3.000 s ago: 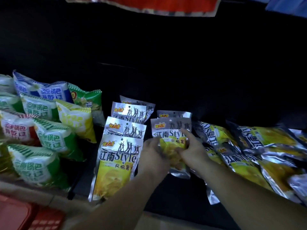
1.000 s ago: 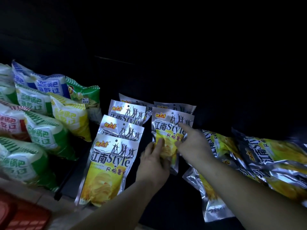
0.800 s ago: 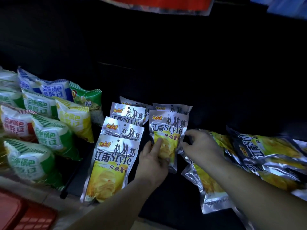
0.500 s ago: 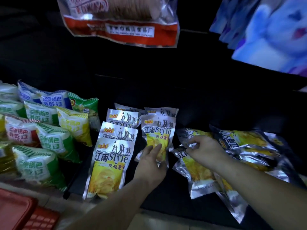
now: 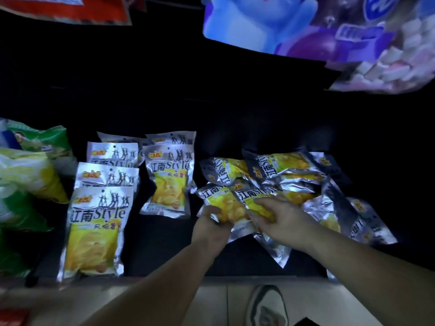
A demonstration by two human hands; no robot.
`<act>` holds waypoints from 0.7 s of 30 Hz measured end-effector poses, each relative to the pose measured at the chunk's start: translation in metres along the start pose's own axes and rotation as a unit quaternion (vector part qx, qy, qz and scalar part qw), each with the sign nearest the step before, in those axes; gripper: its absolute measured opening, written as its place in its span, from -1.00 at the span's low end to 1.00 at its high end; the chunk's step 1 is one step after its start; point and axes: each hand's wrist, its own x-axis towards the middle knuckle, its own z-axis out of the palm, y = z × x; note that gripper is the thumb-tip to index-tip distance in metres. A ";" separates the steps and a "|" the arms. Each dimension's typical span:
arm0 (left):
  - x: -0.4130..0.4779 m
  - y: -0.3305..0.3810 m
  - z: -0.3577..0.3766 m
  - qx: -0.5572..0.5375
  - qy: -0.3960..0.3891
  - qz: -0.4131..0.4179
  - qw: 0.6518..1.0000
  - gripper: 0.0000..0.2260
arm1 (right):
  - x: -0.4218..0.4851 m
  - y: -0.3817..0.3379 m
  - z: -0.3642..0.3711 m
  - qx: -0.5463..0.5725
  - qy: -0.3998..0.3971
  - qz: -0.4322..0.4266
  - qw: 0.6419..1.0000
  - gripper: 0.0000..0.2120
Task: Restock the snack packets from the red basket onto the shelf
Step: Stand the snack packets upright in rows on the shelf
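Two hands on the dark shelf [image 5: 164,243]: left hand [image 5: 211,228] curls its fingers round a silver-yellow chip packet [image 5: 227,205], right hand [image 5: 286,218] covers the neighbouring packet [image 5: 249,198], its fingers' hold unclear.

The snack packets [image 5: 94,229] are printed silver at the top, with black dancing silhouettes, dark lettering and a small orange logo, and yellow below. The shelf [image 5: 164,250] is seen as black. The bags [image 5: 28,175] at the left are marked green, yellow and white. An overhead bag [image 5: 306,27] is coloured blue and purple, and a flat pack [image 5: 70,10] is edged red. The floor [image 5: 211,300] is tiled beige.
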 end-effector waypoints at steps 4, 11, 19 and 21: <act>0.008 0.004 0.013 -0.032 0.045 0.046 0.997 -0.75 | 0.006 0.012 0.009 0.000 -0.045 -0.025 0.999 -0.53; -0.002 0.021 -0.001 -0.023 0.002 0.117 0.993 -0.69 | 0.018 0.016 0.011 -0.054 -0.118 0.058 0.990 -0.40; -0.046 0.024 -0.089 0.008 -0.086 0.154 0.984 -0.65 | 0.004 -0.048 -0.006 0.141 -0.009 0.011 0.990 -0.54; -0.055 0.028 -0.109 0.000 -0.112 0.163 0.980 -0.62 | 0.005 -0.074 -0.006 0.257 -0.012 0.016 0.966 -0.54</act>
